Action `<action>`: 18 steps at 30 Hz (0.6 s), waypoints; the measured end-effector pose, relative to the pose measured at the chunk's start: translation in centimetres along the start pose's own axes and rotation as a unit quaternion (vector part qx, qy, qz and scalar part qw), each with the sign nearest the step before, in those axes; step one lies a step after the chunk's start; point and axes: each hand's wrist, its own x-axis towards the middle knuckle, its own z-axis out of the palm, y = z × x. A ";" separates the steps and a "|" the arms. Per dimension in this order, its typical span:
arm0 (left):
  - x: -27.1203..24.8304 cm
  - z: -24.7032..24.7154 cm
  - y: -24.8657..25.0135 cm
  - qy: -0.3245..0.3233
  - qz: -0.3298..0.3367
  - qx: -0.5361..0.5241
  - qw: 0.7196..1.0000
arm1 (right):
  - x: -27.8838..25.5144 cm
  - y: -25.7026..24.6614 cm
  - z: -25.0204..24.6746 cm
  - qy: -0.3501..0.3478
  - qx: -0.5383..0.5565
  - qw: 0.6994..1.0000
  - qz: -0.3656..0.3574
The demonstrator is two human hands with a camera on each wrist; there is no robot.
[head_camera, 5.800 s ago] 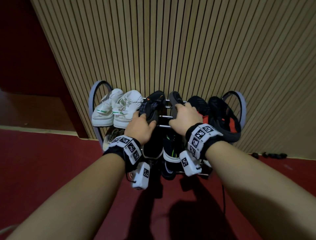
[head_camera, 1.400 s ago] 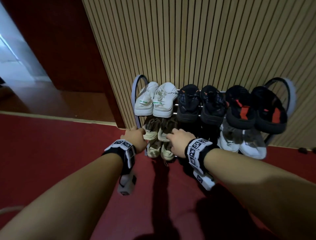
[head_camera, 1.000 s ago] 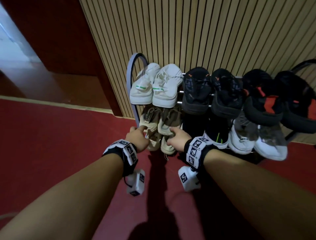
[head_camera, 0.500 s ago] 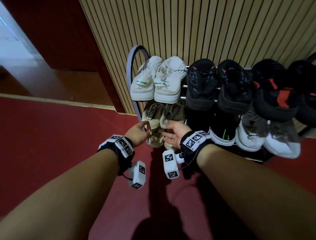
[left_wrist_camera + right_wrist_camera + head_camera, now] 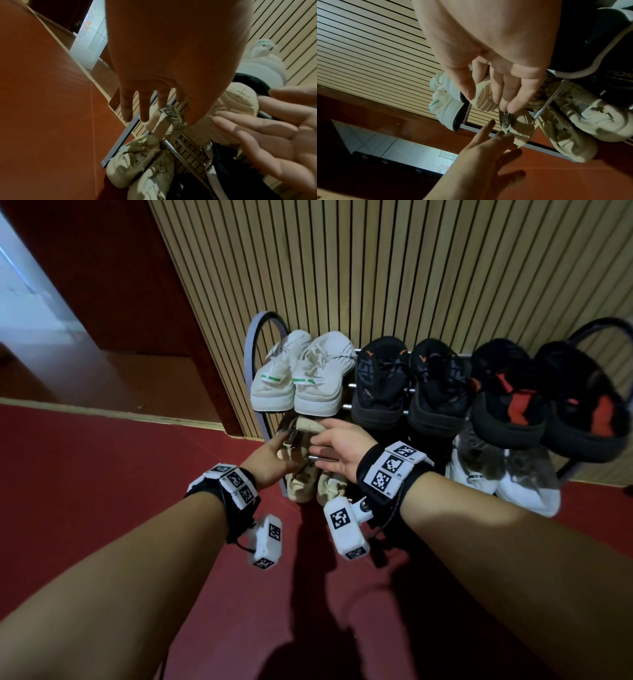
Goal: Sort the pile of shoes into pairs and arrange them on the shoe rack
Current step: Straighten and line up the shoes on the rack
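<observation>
shoe rack (image 5: 255, 337) | top: 6 shoes | hands (image 5: 274, 460) loose, near beige shoes (image 5: 301, 487)

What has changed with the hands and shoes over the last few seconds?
Both hands came down from the black shoes on the top shelf to the beige shoes below. The left hand and right hand gripped those beige shoes a second ago; now their fingers are spread open. The white shoes and the red-and-black pair stayed put.
</observation>
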 end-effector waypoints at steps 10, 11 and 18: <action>-2.1 -0.6 2.9 0.003 0.128 0.046 0.991 | -6.2 -2.6 -1.2 -0.022 -0.093 0.995 -0.028; -2.5 -0.7 3.3 0.008 0.127 0.048 0.991 | -6.9 -3.0 -1.5 -0.021 -0.105 0.994 -0.036; -4.6 -1.5 5.2 0.046 0.077 0.080 0.993 | -10.8 -6.5 -3.5 -0.001 -0.190 0.975 -0.115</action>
